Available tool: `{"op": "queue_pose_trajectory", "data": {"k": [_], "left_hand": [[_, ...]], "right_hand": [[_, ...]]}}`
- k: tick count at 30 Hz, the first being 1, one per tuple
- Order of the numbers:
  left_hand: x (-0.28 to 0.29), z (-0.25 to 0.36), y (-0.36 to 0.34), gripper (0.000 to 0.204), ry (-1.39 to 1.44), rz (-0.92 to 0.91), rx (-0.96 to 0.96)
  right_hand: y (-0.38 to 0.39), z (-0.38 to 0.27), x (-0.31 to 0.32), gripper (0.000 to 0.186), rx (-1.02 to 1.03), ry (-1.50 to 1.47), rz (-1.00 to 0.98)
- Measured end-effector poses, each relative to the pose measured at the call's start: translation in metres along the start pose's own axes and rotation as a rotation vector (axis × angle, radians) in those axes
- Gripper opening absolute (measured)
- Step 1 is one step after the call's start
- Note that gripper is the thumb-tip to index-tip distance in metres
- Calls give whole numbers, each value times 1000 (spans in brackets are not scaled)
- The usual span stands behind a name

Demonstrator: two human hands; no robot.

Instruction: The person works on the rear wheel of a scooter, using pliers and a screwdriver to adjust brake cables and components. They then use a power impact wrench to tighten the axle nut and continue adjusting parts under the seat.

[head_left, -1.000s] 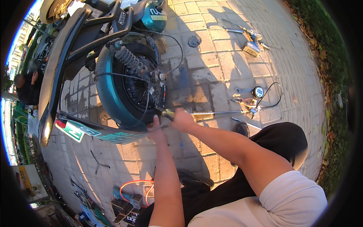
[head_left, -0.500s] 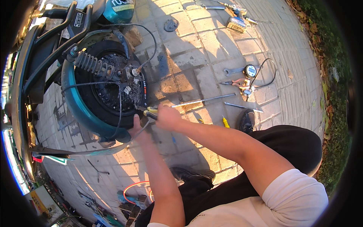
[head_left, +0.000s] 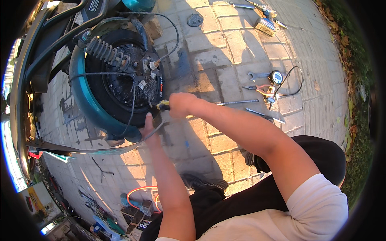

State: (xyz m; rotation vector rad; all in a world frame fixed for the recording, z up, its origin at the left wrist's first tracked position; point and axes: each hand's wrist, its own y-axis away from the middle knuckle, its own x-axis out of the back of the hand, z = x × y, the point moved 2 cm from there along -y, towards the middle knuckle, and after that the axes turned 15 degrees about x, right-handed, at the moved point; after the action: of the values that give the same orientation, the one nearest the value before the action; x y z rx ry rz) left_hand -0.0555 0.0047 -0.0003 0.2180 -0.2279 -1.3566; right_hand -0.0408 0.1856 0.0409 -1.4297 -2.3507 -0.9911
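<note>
White and red lettering (head_left: 161,86) stands on the sidewall of the black tyre (head_left: 116,110). A small dark label (head_left: 94,5) with white print sits on the black rack (head_left: 68,45). The round gauge (head_left: 276,77) has a lit screen, too small to read. Faint dark print (head_left: 211,229) marks the pale shirt (head_left: 245,225).

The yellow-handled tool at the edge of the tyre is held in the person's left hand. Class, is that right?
No, the hand is wrong: the head view shows the right hand holding the yellow-handled tool at the edge of the tyre.
</note>
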Motion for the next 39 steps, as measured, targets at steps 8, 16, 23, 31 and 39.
{"op": "queue_pose_trajectory", "data": {"k": [8,16,23,31,39], "left_hand": [[3,-9,-11,61,55,4,51],[-1,-3,-4,53,40,-69,155],[4,-9,-12,65,-43,-21,-62],[5,-11,-13,70,3,-6,-183],[18,-18,-30,68,10,69,-203]], "right_hand": [[6,-6,-64,44,-137,-134,450],[6,4,-73,50,-126,-208,490],[3,31,-12,42,41,224,10],[117,188,42,27,-312,563,-179],[101,194,-57,11,275,787,333]]}}
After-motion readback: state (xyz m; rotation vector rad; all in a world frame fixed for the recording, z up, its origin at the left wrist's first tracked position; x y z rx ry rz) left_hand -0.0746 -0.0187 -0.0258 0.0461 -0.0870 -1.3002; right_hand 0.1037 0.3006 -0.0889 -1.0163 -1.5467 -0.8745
